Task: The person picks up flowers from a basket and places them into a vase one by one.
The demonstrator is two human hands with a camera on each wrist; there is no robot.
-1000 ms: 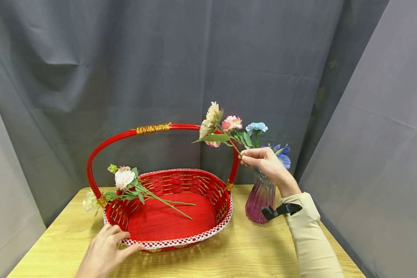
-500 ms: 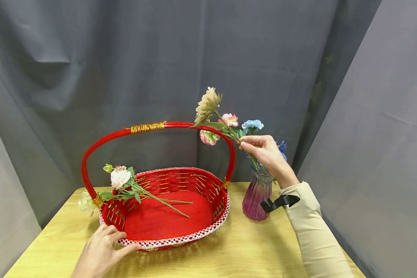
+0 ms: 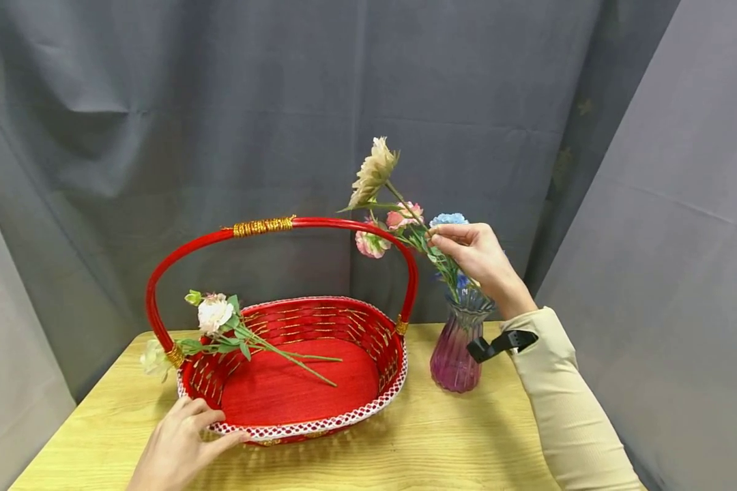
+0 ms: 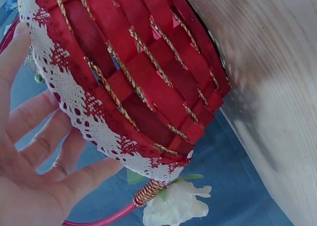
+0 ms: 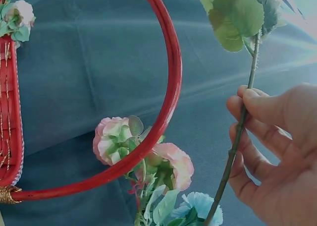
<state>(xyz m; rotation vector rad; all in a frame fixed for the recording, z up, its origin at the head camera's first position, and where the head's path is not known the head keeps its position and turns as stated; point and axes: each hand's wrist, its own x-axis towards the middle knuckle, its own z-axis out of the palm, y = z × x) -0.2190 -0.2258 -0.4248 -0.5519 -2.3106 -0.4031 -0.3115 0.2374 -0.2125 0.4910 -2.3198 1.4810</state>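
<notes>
My right hand (image 3: 484, 262) pinches the green stem (image 5: 233, 149) of a cream flower (image 3: 373, 172) between thumb and fingers. The bloom leans left, above the basket handle's right side. Below that hand stands a ribbed purple glass vase (image 3: 456, 354) with pink flowers (image 3: 403, 215) and a blue flower (image 3: 448, 219). Whether the held stem's lower end is still inside the vase is hidden. My left hand (image 3: 175, 440) holds the near left rim of a red woven basket (image 3: 319, 428), fingers over the lace edge and thumb outside.
White flowers (image 3: 215, 314) lie across the basket's left side, stems inside it. Another pale bloom (image 3: 154, 358) hangs outside the left rim. The tall red handle (image 3: 325, 222) arches over the basket. Grey curtains (image 3: 270, 102) enclose the wooden table (image 3: 86, 436).
My right hand has risen, lifting the cream flower higher above the vase. The left hand and the basket stay in place; the head view has shifted slightly.
</notes>
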